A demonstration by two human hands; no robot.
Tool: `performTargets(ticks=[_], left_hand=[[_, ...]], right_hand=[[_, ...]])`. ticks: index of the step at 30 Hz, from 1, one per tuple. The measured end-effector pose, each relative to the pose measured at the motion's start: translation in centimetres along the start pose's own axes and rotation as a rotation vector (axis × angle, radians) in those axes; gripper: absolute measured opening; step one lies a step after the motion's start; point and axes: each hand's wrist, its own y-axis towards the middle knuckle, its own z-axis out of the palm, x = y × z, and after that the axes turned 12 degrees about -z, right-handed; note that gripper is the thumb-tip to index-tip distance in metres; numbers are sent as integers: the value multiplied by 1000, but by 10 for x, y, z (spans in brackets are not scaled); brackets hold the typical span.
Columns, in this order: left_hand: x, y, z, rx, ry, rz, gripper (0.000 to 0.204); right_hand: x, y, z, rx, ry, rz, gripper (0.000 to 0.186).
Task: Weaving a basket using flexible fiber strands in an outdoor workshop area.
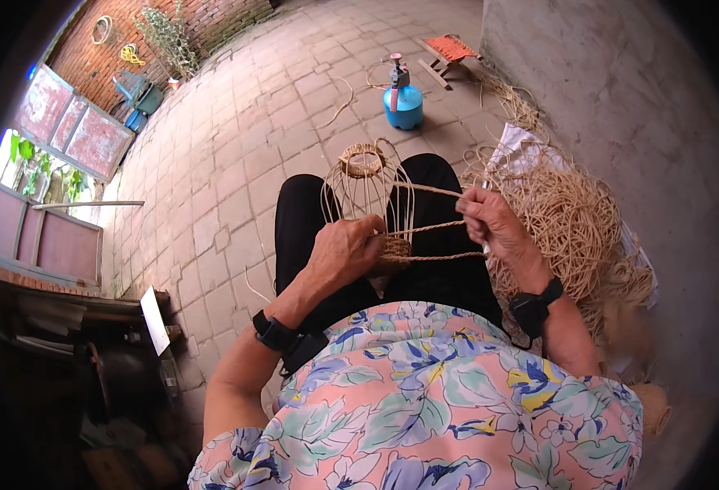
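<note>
From the head view, the left hand (345, 249) clamps the pale wire-ribbed cage frame (369, 204) on the lap, steadying its woven base, while the right hand (490, 220), just beside, pinches taut tan rope strands (437, 224), a heap of tan rope (576, 220) beyond it.

left hand (345, 249) hides basket frame (368, 192) base

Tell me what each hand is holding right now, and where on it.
The left hand grips the wire frame at its woven lower end. The right hand pinches the straw cord strands running out from that weave.
</note>
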Motion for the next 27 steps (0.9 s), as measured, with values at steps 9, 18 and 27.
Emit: performTargets(ticks=[9,18,27], left_hand=[[11,19,0,195,92,4,24],[54,-7,6,254,-438,-246,25],[45,-18,-4,297,-652,-319,22]], right_hand=[[-44,-27,-174,-759,-48,-1,36],[-14,-20,-69,0,84,226,44],[-32,6,53,-2,544,184,31]])
